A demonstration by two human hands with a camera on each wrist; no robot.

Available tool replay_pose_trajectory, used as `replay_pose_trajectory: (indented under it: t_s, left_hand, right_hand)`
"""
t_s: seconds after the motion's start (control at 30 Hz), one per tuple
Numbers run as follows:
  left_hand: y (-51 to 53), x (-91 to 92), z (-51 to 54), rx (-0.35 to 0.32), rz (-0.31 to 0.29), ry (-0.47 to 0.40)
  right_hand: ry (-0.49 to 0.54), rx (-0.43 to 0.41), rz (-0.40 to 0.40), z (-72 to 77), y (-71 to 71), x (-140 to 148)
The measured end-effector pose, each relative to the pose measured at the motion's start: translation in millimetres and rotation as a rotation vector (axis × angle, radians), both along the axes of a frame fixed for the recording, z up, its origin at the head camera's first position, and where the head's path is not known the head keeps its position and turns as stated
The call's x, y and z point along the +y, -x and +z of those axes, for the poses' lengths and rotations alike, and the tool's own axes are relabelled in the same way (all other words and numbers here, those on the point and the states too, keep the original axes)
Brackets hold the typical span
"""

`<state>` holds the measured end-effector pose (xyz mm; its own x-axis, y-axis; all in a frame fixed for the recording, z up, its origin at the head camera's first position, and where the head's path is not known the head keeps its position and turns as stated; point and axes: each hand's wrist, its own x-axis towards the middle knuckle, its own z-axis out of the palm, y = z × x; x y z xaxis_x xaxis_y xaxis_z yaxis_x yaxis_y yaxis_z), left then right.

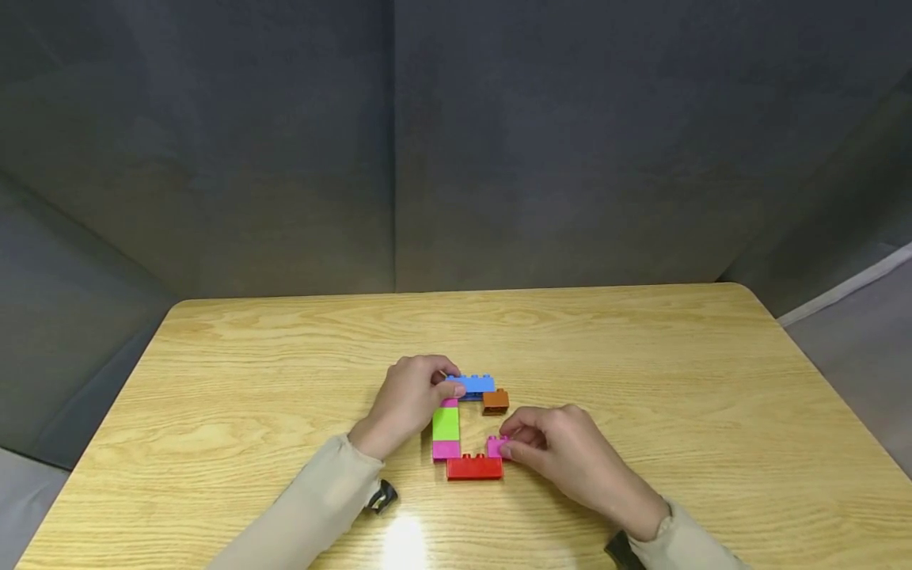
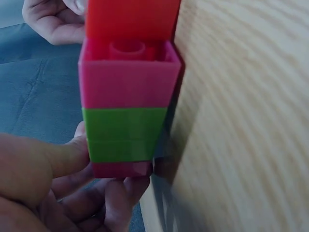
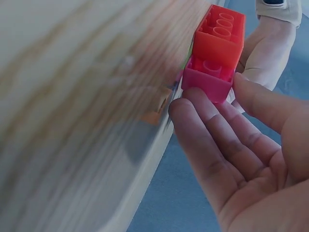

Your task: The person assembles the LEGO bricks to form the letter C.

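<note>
Toy building bricks form an angular, C-like outline on the table. Along its back lies a blue brick [image 1: 476, 385]; my left hand [image 1: 409, 396] holds its left end between thumb and fingers. The left side runs through a green brick [image 1: 446, 424] with a pink brick [image 1: 446, 450] at its front end and another behind, partly hidden. A red brick [image 1: 474, 469] makes the front. My right hand [image 1: 570, 451] pinches a small pink brick [image 1: 495, 446], which touches the red one in the right wrist view. Apart from it, an orange-brown brick [image 1: 495, 402] adjoins the blue brick's right end.
The wooden table [image 1: 249, 356] has a light grain and a rounded back corner. A dark grey fabric wall [image 1: 570, 142] rises behind its far edge, with more fabric at both sides. Dark straps show at both wrists below pale sleeves [image 1: 321, 491].
</note>
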<state>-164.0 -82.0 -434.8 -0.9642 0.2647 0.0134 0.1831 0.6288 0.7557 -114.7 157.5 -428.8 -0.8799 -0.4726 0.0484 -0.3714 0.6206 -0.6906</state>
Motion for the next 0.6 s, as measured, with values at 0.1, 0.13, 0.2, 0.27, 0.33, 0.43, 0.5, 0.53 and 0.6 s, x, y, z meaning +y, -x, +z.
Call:
replay_pose_trajectory:
  t_s: [0.1,0.13,0.2,0.27,0.33,0.43,0.5,0.53,0.6]
  left_hand:
    - [-0.3,1.4,-0.1,0.004,-0.001,0.012]
    - [-0.5,1.9,0.1,0.008,0.001,0.017]
    - [-0.7,2.6,-0.2,0.017,0.001,0.026]
    - [-0.9,3.4,-0.1,0.022,0.004,0.028]
    - [-1.1,4.3,-0.1,0.031,0.005,0.032]
    - [-1.1,5.5,-0.1,0.036,0.012,0.038]
    - [-1.2,6.4,0.0,0.038,0.015,0.047]
    - [-1.2,6.8,-0.2,0.041,0.015,0.052]
    - [-1.5,7.5,0.4,0.041,0.016,0.057]
  right_hand:
    - [-0.008,-0.008,-0.003,0.4,-0.2,-0.3]
    - [-0.01,-0.011,-0.005,0.5,-0.3,-0.4]
    - [-0.013,-0.017,-0.005,0.6,-0.3,-0.4]
    - [-0.013,-0.02,-0.004,0.7,-0.2,-0.1]
    - [-0.011,-0.021,-0.003,0.9,-0.1,0.2]
    - [-0.008,-0.024,-0.001,0.9,0.1,0.3]
    - [-0.009,-0.027,-0.002,0.8,0.2,0.1]
    - [-0.01,-0.028,-0.004,0.6,0.3,0.0]
    - [-0.009,-0.032,-0.004,0.5,0.4,-0.2]
